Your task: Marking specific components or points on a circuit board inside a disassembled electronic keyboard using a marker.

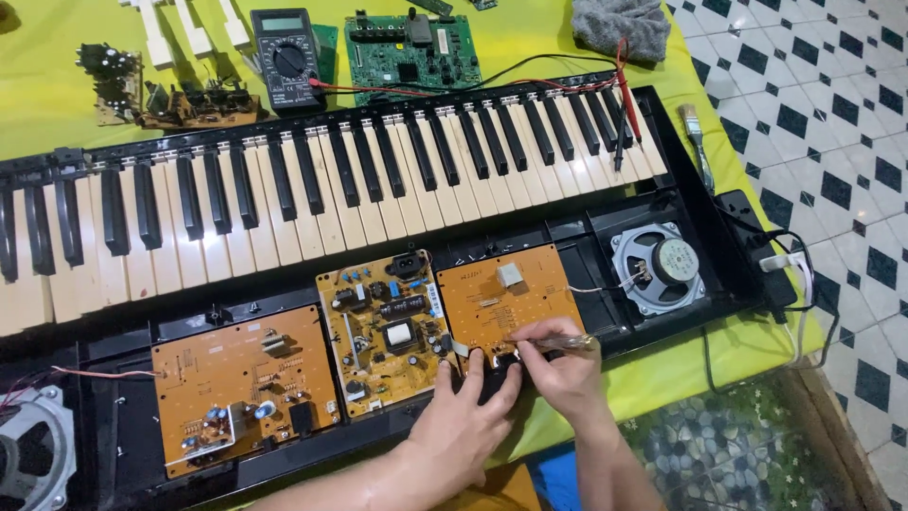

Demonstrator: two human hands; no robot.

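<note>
Both hands work at the near edge of the right board (511,301). Left hand (465,414) lies flat, holding nothing. Right hand (558,364) pinches a thin tool (558,340), tip on the board. A slip may scratch traces, I think.

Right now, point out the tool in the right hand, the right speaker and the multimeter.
Tool (560,340), head view: middle of its shaft, held in the right hand (558,374).
Right speaker (659,268), head view: cone centre.
Multimeter (286,59), head view: dial.
</note>
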